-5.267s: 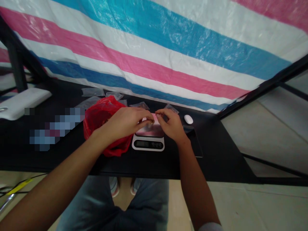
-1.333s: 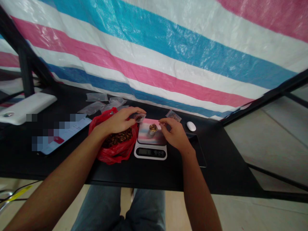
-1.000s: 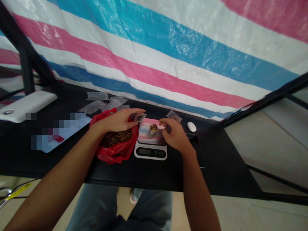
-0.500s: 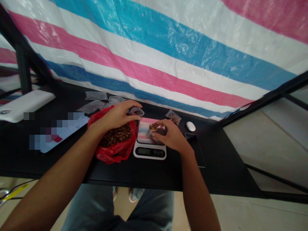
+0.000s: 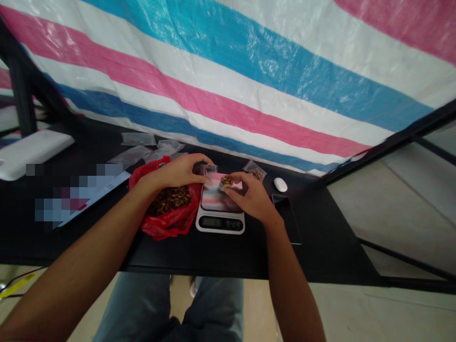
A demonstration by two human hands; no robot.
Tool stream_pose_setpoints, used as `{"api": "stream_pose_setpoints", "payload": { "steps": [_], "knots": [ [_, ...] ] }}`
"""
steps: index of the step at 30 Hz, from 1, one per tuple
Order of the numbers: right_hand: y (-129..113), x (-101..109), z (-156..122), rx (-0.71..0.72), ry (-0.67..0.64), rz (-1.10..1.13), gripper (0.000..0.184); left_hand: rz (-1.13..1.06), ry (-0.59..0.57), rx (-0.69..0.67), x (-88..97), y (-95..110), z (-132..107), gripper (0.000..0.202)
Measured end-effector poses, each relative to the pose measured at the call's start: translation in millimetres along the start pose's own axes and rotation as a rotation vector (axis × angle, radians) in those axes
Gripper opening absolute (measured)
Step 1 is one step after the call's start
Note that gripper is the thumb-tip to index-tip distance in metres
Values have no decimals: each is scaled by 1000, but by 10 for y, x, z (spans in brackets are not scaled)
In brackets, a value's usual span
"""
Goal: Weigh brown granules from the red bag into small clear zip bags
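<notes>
Right hand: I have the right hand (image 5: 253,195) narrowed, thumb and fingers around the side of the small clear round cup (image 5: 225,183), likely so that its open top is left uncovered.
Clear cup: it is over the far part of the shiny plate of the white rectangular scale (image 5: 200,227), full of brown pieces; I cannot tell whether its base touches the plate.
Left hand: I have the left hand (image 5: 181,170) curved around the small clear plastic pouch (image 5: 211,169), which I judge is held there to bring it close to the cup.
Red bag: the crumpled red plastic bag (image 5: 166,229) lies open beside the scale under the left wrist, more brown pieces (image 5: 173,198) inside, probably for easy reach.
Flat pouches: clear plastic pouches (image 5: 138,138) lie behind it on the black desk (image 5: 327,247), seemingly out of the hands' way.
Filled pouch: one clear pouch of brown contents (image 5: 255,171) sits beyond the right hand, apparently separated from the others.
</notes>
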State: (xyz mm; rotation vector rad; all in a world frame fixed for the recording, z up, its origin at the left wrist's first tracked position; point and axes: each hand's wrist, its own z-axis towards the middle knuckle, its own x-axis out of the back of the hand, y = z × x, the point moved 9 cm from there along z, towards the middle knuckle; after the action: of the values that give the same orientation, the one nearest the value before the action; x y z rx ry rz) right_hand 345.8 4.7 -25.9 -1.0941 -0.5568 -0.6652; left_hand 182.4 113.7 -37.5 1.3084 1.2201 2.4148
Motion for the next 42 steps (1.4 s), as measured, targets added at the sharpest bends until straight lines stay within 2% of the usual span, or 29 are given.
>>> {"api": "stream_pose_setpoints", "payload": {
  "steps": [7, 10, 15, 27, 31, 38, 42],
  "knots": [
    [-78, 18, 5, 20, 34, 120, 28, -112, 40, 18, 22, 114, -12, 59],
    [-115, 73, 7, 20, 70, 135, 29, -51, 60, -35, 55, 233, -27, 65],
    [-177, 158, 2, 56, 111, 109, 29, 40, 26, -100, -4, 365, -69, 67],
    [-187, 117, 13, 98, 54, 96, 35, 25, 11, -83, -167, 415, -128, 65],
    [-127, 73, 11, 62, 52, 183, 36, 11, -6, -82, -205, 426, -129, 63],
    [-77, 55, 1, -20, 85, 202, 25, 12, -10, -80, -246, 451, -131, 63],
    [-149, 111, 6, 6, 102, 169, 22, 12, -11, -85, -248, 464, -137, 60]
  ]
}}
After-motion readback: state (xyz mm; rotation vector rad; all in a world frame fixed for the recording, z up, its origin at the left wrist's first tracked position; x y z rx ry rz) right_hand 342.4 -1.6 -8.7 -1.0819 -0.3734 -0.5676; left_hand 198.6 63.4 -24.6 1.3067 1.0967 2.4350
